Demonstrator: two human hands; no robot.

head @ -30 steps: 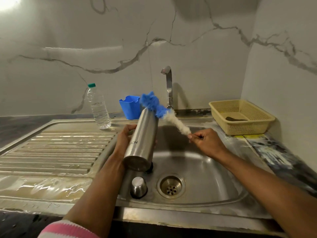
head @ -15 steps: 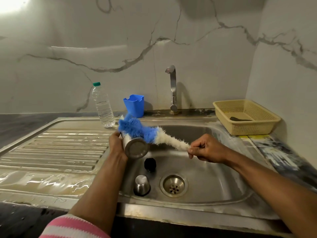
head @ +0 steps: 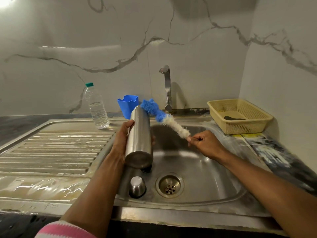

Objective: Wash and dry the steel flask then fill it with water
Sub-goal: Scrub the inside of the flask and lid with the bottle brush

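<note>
Flask (head: 139, 136) plain brushed steel, uncapped, tilted

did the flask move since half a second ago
Yes. The flask was foreshortened, base toward the camera, below the blue cup; now its mouth tilts up beside the cup, with the brush at it.

The steel flask (head: 139, 136) now tilts mouth-away with its base toward the camera, and the bottle brush (head: 163, 117) is outside, its blue tip by the mouth, no longer pointing straight on.
</note>
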